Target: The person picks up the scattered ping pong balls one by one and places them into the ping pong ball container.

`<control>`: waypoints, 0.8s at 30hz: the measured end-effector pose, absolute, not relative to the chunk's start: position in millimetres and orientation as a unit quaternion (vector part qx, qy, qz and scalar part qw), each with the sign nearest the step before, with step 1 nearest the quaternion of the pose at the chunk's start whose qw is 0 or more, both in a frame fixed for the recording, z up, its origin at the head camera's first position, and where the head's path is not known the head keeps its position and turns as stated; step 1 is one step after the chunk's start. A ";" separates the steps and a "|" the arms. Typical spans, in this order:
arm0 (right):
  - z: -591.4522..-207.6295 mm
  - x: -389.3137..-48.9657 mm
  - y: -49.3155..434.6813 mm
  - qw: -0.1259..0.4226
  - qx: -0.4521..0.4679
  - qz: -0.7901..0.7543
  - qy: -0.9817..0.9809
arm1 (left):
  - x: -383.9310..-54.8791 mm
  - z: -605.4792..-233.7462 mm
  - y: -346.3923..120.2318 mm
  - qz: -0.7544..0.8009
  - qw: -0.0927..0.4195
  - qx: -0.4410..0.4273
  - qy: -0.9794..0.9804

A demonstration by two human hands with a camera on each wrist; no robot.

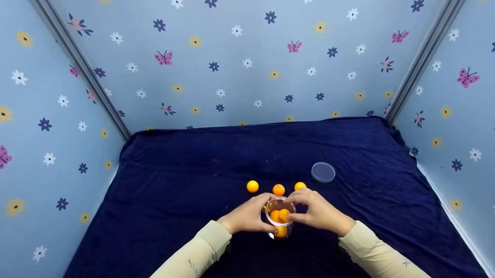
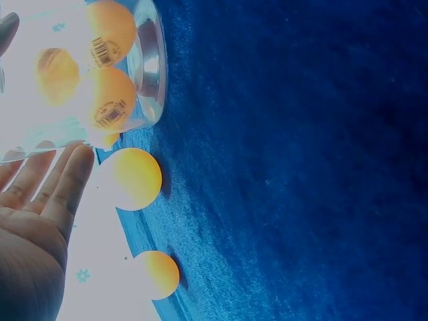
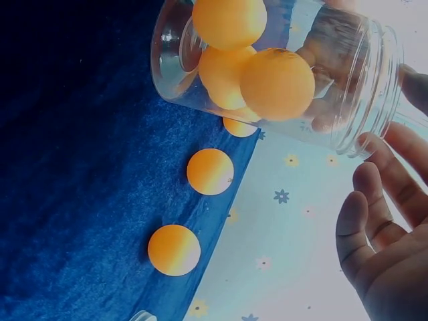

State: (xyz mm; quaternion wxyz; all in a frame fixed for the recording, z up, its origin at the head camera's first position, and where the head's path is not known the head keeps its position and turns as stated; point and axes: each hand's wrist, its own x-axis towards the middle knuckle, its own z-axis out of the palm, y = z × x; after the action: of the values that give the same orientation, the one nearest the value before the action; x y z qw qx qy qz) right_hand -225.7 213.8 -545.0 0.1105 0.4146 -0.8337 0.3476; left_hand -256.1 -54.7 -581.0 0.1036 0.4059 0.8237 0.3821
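Note:
A clear plastic jar point(image 3: 361, 87) stands upright on the cloth in front of the person, with its screw neck uncovered. My left hand point(image 1: 251, 214) grips the jar's side, thumb and fingers around it. Inside lie orange table tennis balls point(image 3: 277, 84), stacked in the lower part. Over the mouth is my right hand point(image 1: 319, 211), its fingers loosely bent; in the right wrist view the fingertips are right at the rim and no ball shows in the hand. In the head view, its thumb overlaps one ball seen in the jar.
Beyond the jar a row of three loose balls rests on the dark blue cloth point(image 1: 190, 170): a left ball point(image 1: 252, 186), a middle one point(image 1: 279, 190) and a right one point(image 1: 300, 186) close to the right fingers. A clear round lid point(image 1: 323, 172) lies farther right. Flowered walls point(image 1: 243, 43) enclose the table.

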 end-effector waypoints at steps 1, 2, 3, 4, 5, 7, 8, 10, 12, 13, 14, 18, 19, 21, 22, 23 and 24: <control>-545.2 -226.0 213.7 0.114 0.417 0.349 -0.831 | -256.1 -581.1 -54.8 0.383 0.104 0.406 0.823; -545.3 -226.3 213.6 0.119 0.420 0.351 -0.829 | -256.1 -581.3 -54.9 0.384 0.105 0.407 0.822; -545.4 -226.7 213.6 0.124 0.423 0.353 -0.825 | -256.1 -581.3 -54.9 0.385 0.105 0.407 0.822; -545.5 -227.1 213.5 0.128 0.425 0.355 -0.823 | -256.4 -581.5 -55.0 0.386 0.105 0.407 0.821; -545.4 -227.6 213.5 0.132 0.426 0.358 -0.820 | -256.3 -581.5 -55.1 0.386 0.105 0.407 0.821; -545.1 -228.8 213.5 0.138 0.428 0.364 -0.816 | -256.0 -581.3 -55.4 0.388 0.105 0.407 0.821; -545.0 -229.4 213.7 0.140 0.425 0.368 -0.815 | -255.9 -581.3 -55.4 0.389 0.103 0.407 0.820; -544.8 -230.7 214.3 0.143 0.420 0.375 -0.814 | -255.8 -581.8 -55.7 0.390 0.103 0.407 0.820; -544.9 -231.8 215.1 0.145 0.412 0.382 -0.815 | -255.7 -582.6 -55.8 0.392 0.103 0.406 0.819; -545.0 -232.4 215.6 0.147 0.408 0.383 -0.816 | -255.7 -582.8 -55.9 0.393 0.104 0.406 0.819; -545.3 -233.0 216.2 0.150 0.403 0.384 -0.817 | -255.9 -583.2 -55.8 0.394 0.104 0.405 0.819; -547.4 -236.0 218.8 0.170 0.396 0.384 -0.816 | -256.3 -584.5 -55.4 0.392 0.104 0.403 0.821; -548.1 -237.1 219.6 0.175 0.397 0.385 -0.815 | -256.5 -584.7 -55.3 0.391 0.104 0.402 0.821; -549.0 -238.6 221.1 0.181 0.398 0.384 -0.813 | -256.8 -585.3 -55.1 0.390 0.103 0.403 0.822; -549.2 -239.3 221.7 0.184 0.399 0.383 -0.813 | -256.9 -585.5 -55.1 0.391 0.104 0.403 0.821; -549.1 -239.9 222.2 0.184 0.399 0.382 -0.813 | -256.9 -585.5 -55.2 0.391 0.105 0.402 0.821; -548.8 -240.5 222.8 0.183 0.398 0.381 -0.814 | -256.9 -585.2 -55.3 0.392 0.106 0.401 0.821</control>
State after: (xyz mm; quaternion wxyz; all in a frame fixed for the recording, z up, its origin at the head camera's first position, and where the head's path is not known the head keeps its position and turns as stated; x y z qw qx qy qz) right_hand -240.5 222.8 -548.8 0.1828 0.3977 -0.8143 0.3812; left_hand -256.9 -55.3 -585.2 0.1063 0.4013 0.8211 0.3918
